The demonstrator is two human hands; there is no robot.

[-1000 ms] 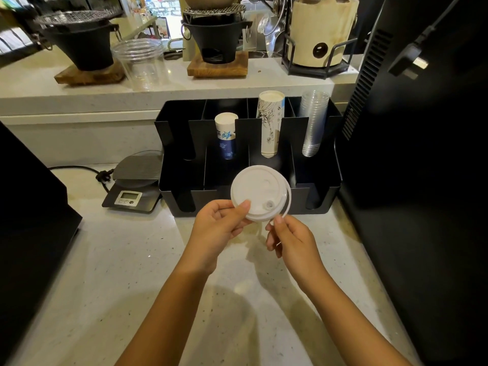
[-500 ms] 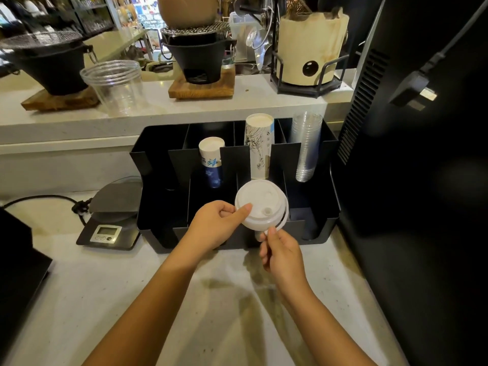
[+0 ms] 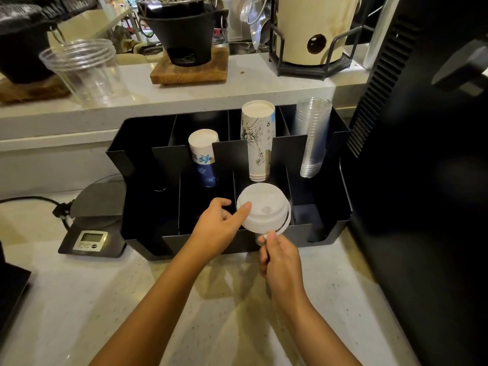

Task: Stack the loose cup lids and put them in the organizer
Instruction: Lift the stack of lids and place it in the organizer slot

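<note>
Both hands pinch the stack of white cup lids (image 3: 262, 212) over the black organizer's (image 3: 340, 180) front compartment: left hand (image 3: 219, 228) at its left edge, right hand (image 3: 280, 257) at its near rim.

The stack of lids (image 3: 262, 212) hides the organizer (image 3: 340, 143) compartment floor beneath it.

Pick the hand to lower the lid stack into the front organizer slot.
Left. The left hand spans the lid stack over the organizer; the right hand only pinches its near edge.

Both arms reach forward — left hand (image 3: 219, 223) and right hand (image 3: 280, 257) pinching closed.
</note>
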